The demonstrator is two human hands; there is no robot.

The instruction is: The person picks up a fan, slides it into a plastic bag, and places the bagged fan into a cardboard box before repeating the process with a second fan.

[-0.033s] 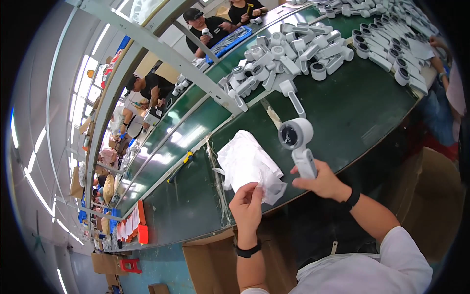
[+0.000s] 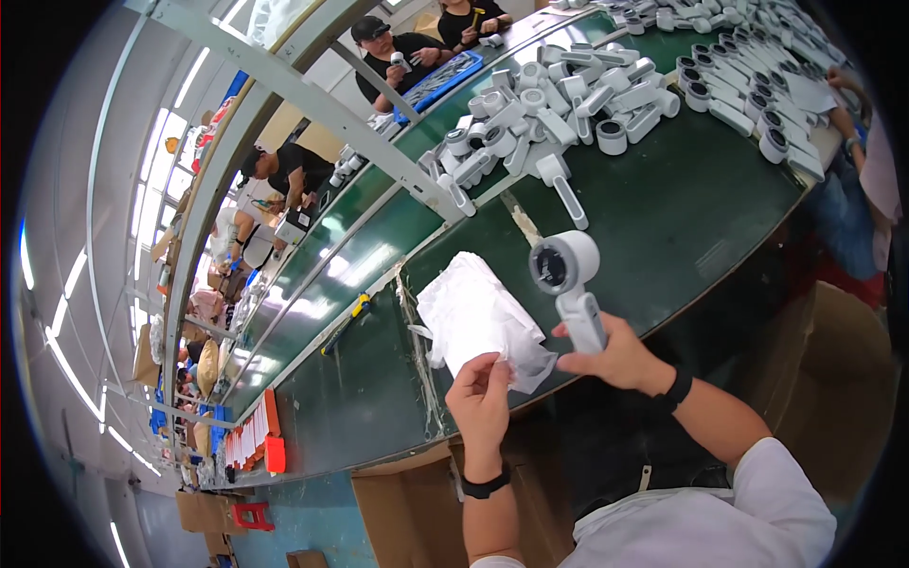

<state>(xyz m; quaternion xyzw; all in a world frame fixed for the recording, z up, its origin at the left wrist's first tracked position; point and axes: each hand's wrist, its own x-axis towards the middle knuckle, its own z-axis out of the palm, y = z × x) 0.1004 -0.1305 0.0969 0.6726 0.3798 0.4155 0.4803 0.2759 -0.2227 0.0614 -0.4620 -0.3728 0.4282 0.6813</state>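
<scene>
My right hand (image 2: 620, 355) is closed around the handle of a light-grey handheld fan (image 2: 566, 265), its round head up and its dark face turned left. My left hand (image 2: 480, 398) pinches the near edge of a stack of thin white plastic bags (image 2: 473, 303) lying on the green table. The fan is just right of the bags, apart from them. Beyond it, a single similar fan (image 2: 562, 189) lies at the near side of a large heap of fans (image 2: 540, 109).
A yellow-and-black cutter knife (image 2: 347, 322) lies left of the bags. Rows of fans (image 2: 757, 104) cover the far right. A metal frame post (image 2: 379, 142) crosses the left side. Cardboard boxes (image 2: 417, 511) stand below the table edge. Several co-workers sit across the line.
My right hand has shifted slightly left with the fan, closer to the bags. My left hand keeps its pinch on the bag edge.
</scene>
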